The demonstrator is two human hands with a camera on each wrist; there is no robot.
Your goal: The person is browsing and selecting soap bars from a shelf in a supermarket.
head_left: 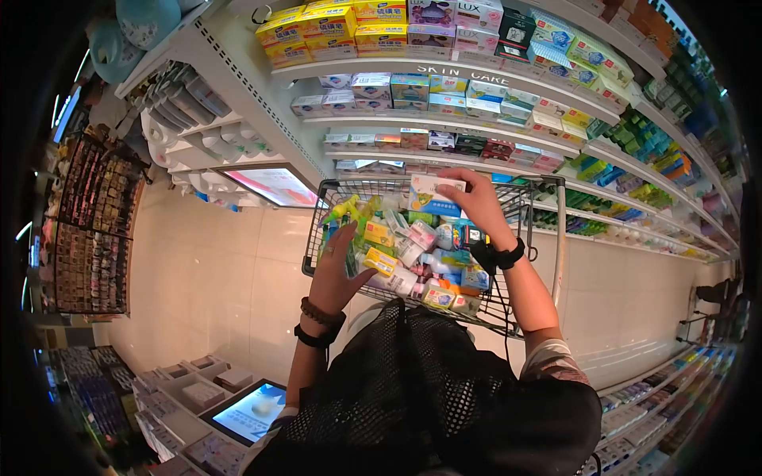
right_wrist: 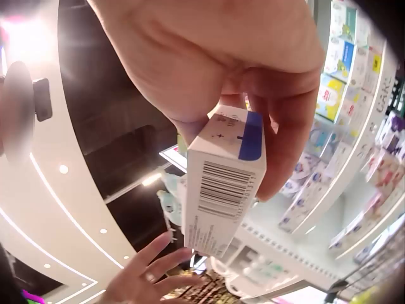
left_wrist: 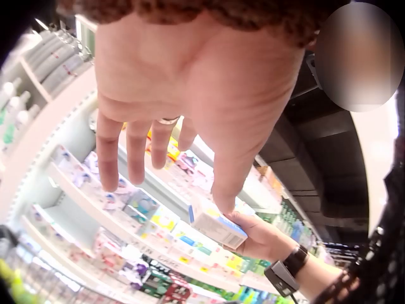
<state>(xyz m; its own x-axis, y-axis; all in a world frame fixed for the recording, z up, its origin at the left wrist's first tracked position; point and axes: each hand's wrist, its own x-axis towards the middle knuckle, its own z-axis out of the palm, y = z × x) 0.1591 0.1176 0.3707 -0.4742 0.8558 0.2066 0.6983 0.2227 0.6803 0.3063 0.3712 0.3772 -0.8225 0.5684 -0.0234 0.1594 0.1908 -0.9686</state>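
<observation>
My right hand pinches a small white and blue soap box between thumb and fingers, above the far side of a wire shopping cart. In the right wrist view the same soap box shows a barcode on its end. My left hand hovers over the cart's near left part, fingers extended and spread, holding nothing. Beneath both hands, the cart is heaped with packages: a yellow box, pink and white bottles, and a yellow-green spray bottle at the left.
Shelves of boxed soaps rise right behind the cart, with bottles and packs further right. A lit screen stands left of the cart. Tiled floor stretches left. Another display with a screen stands at the lower left.
</observation>
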